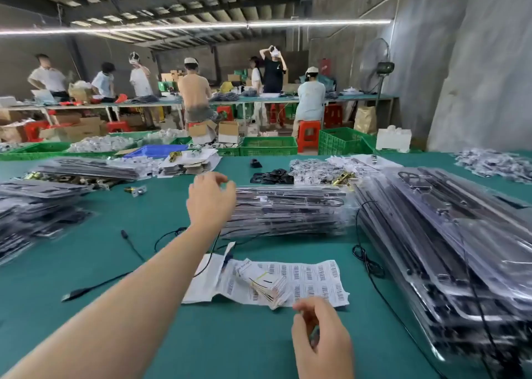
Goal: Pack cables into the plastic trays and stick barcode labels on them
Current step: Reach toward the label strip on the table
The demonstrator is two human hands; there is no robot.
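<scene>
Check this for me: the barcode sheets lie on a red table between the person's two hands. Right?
No: the table is green, not red, as the head view shows. The barcode sheets do lie on it, between the left hand and the right hand.

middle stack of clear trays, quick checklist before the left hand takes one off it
1. left hand free: ok, fingers loose, holding nothing.
2. stack of clear plastic trays within reach: ok, right beside the left hand.
3. white barcode label sheet ready: ok, lying flat nearby.
4. loose black cable available: ok, left of the forearm.
5. right hand free: cannot tell, fingers curled.
</scene>
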